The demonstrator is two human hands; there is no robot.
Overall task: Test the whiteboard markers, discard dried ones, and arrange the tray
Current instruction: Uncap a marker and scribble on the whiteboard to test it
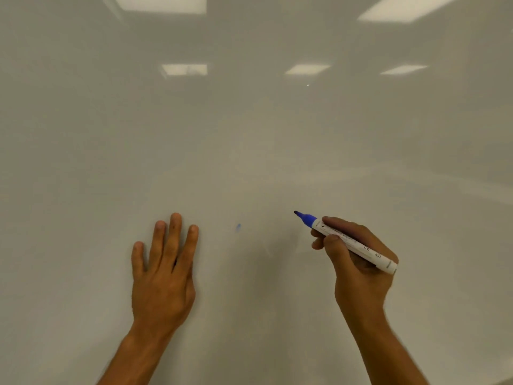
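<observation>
Pointing up and to the left, the uncapped white plastic whiteboard marker with the blue nib (347, 240) sits in my right hand (358, 262), thumb and curled fingers pinching the barrel near the nib end. I cannot tell whether the tip touches the glossy white whiteboard (249, 134). A small blue ink smudge (238, 227) lies between the marker tip and my left hand (163, 270), whose straight, slightly spread fingers rest flat on the board. Reflected ceiling light panels (184, 69) show well above the fingertips.
</observation>
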